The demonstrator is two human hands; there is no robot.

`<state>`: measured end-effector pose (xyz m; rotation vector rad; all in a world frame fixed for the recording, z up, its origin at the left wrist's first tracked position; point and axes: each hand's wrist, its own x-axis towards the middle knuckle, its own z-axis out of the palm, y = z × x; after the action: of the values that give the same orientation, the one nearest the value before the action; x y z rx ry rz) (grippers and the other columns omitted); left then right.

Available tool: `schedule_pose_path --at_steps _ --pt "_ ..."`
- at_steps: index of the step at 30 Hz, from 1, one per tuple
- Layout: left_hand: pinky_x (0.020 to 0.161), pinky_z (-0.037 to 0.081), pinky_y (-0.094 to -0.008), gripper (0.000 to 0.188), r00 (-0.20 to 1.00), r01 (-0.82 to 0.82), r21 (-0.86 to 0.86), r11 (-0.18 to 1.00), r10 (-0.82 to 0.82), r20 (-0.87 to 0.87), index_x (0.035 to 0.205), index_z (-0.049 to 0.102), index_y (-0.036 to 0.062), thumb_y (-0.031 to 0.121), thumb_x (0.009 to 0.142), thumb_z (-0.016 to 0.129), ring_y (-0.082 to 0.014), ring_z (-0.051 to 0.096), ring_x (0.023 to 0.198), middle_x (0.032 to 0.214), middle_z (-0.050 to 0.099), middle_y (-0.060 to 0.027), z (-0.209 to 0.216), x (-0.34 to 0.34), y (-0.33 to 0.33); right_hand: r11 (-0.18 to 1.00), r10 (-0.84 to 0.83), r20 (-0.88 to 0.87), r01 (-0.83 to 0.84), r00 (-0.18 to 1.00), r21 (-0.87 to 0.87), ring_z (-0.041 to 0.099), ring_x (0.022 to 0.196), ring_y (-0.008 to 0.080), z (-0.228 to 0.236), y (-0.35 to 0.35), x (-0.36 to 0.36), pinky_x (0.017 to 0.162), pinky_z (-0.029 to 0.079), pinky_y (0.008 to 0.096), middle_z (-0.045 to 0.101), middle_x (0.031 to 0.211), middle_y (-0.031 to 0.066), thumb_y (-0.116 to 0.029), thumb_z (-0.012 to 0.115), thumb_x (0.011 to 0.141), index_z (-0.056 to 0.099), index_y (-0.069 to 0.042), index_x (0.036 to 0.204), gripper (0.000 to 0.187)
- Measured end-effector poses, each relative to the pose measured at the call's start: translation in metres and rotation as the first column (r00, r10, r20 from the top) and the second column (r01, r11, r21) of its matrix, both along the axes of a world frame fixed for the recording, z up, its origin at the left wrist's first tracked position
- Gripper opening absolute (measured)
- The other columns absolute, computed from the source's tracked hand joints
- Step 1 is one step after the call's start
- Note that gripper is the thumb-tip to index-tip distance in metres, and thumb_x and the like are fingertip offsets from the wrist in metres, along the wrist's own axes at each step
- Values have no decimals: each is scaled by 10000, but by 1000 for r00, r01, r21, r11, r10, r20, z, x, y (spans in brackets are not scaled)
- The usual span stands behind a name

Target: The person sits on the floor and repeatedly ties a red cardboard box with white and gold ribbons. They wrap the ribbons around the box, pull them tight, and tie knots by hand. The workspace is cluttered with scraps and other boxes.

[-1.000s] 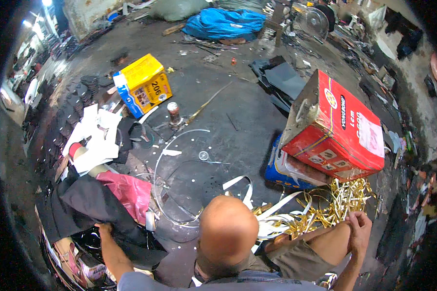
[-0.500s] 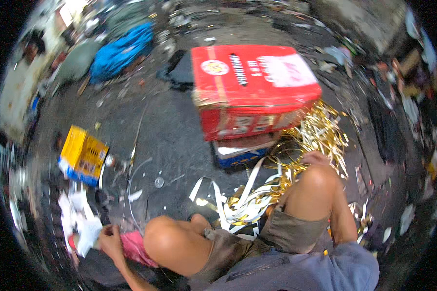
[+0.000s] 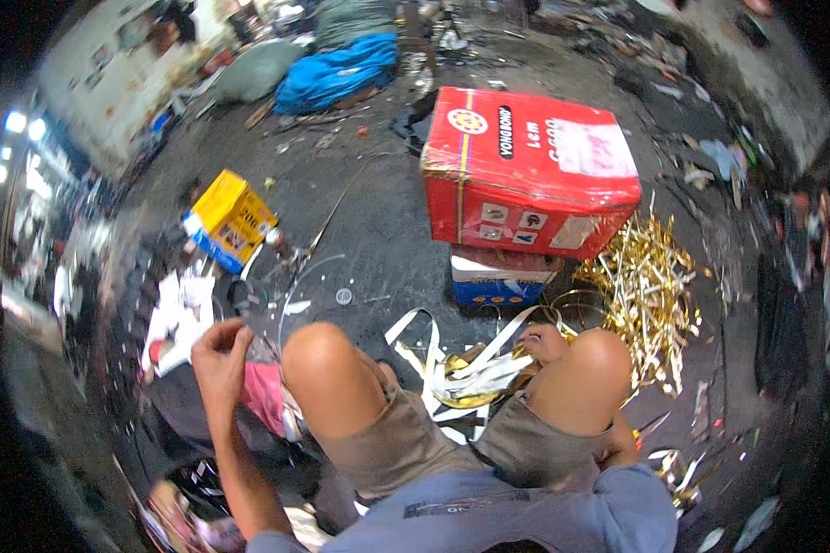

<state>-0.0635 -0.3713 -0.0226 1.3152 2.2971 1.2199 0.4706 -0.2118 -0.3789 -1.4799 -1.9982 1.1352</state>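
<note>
Floor (image 3: 378, 207): dark, littered with scraps. Left hand (image 3: 219, 361) was raised beside the left knee (image 3: 318, 364), thumb and fingers drawn to a narrow gap; could not tell whether anything was pinched. Pink sheet (image 3: 265, 396) lay just below it. Right hand (image 3: 546, 342) was in front of the right knee (image 3: 603, 358), fingers curled; grip on a strip not discernible. White and gold strips (image 3: 489, 380) lay between the knees, left of and slightly nearer the body than the right hand, the nearer hand; the longest white one ran diagonally, far end rightward. Farther: gold strip heap (image 3: 653, 290); blue-and-white box (image 3: 500, 288) under red carton (image 3: 535, 170); yellow-and-blue box (image 3: 232, 219), left. Contents of all three not visible. Beyond: blue bundle (image 3: 339, 74).
</note>
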Motion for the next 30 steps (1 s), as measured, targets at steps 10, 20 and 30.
schedule_pose_path --at_steps 10,20,30 --pt "916 560 -428 592 785 619 337 709 -565 -255 1276 689 77 230 732 868 -328 694 1058 1150 699 -153 82 198 -15 830 491 -79 -493 868 -261 519 757 62 356 28 -28 706 435 268 583 783 -58 -85 774 807 632 -61 812 144" --pt "551 360 -313 422 228 581 598 552 -816 531 947 669 -2 376 861 838 -76 476 643 693 562 10 -54 300 67 850 435 186 -470 881 239 542 772 112 439 -14 -53 681 454 274 562 838 13 -313 911 718 570 -16 957 511" --pt "618 504 -337 510 590 624 606 493 -806 47 909 657 45 293 595 972 -172 650 719 789 701 -78 -11 227 96 909 413 190 -415 891 -35 573 822 94 480 26 55 726 446 246 668 902 -3 -209 821 889 709 -68 1144 312"
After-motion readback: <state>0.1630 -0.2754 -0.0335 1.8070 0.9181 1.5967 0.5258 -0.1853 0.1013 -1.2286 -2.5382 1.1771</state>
